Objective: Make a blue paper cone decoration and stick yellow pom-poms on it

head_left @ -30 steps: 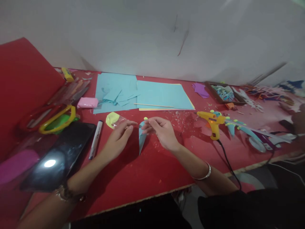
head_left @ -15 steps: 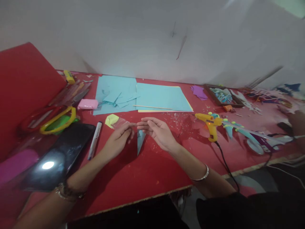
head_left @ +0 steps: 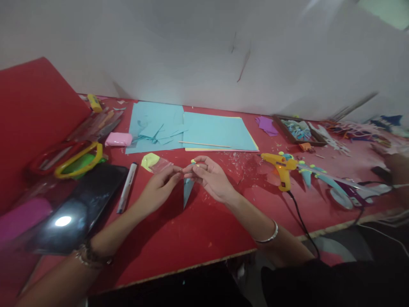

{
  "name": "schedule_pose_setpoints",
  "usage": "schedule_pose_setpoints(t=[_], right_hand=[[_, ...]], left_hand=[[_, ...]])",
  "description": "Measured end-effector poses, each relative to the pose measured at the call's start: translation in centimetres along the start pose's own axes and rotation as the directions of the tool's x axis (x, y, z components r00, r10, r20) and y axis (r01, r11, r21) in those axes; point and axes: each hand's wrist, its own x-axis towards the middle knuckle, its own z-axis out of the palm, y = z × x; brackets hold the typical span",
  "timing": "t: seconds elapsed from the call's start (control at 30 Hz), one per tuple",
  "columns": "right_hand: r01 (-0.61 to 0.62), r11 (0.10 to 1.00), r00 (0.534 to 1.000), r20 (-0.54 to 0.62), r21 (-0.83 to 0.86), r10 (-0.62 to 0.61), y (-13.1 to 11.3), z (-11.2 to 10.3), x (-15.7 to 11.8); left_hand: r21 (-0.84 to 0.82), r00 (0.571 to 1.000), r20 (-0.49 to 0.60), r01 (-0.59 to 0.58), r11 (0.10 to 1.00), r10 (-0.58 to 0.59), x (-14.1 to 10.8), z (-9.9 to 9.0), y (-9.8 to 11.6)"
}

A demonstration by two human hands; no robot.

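Observation:
My left hand point(head_left: 160, 186) and my right hand point(head_left: 213, 178) meet at their fingertips over the red table. The left thumb and fingers are closed together at the tips; anything between them is too small to make out. On the right, bent fingers and thumb close round a tiny yellow bit point(head_left: 197, 165). Below the fingertips lies a pointed light-blue paper cone point(head_left: 188, 192), its upper end partly hidden by my right hand. Another yellow bit point(head_left: 193, 161) shows at that end. Just behind my left hand is a clear packet with a yellow lump point(head_left: 150, 161).
Left stand a marker point(head_left: 127, 187), a dark phone point(head_left: 83, 209), scissors point(head_left: 79, 160) and a pink packet point(head_left: 118, 139). Blue sheets point(head_left: 214, 128) with a thin stick point(head_left: 204, 144) lie behind. At right are a yellow glue gun point(head_left: 283, 168) with its cord and a tray point(head_left: 287, 132).
My fingers have curled inward from a flatter, straighter pose. Yellow bits now show beside the right fingers and at the cone's upper end. The cone stays in place.

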Motion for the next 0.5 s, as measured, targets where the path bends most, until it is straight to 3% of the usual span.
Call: schedule_pose_setpoints(t=[0.27,0.37,0.5], right_hand=[[0.031,0.998,0.996,0.082,-0.051,-0.027,0.2,-0.3,-0.2],[0.055,0.996,0.998,0.042,-0.073,-0.052,0.3,-0.5,-0.1],[0.107,0.992,0.984,-0.136,-0.066,-0.115,-0.1,-1.0,0.5]], left_hand=[[-0.006,0.999,-0.043,0.005,1.000,-0.005,-0.1,0.1,-0.4],[0.142,0.997,-0.078,0.015,0.990,-0.004,0.0,0.1,-0.8],[0.443,0.999,-0.049,0.042,0.896,-0.023,0.3,0.2,-0.4]])
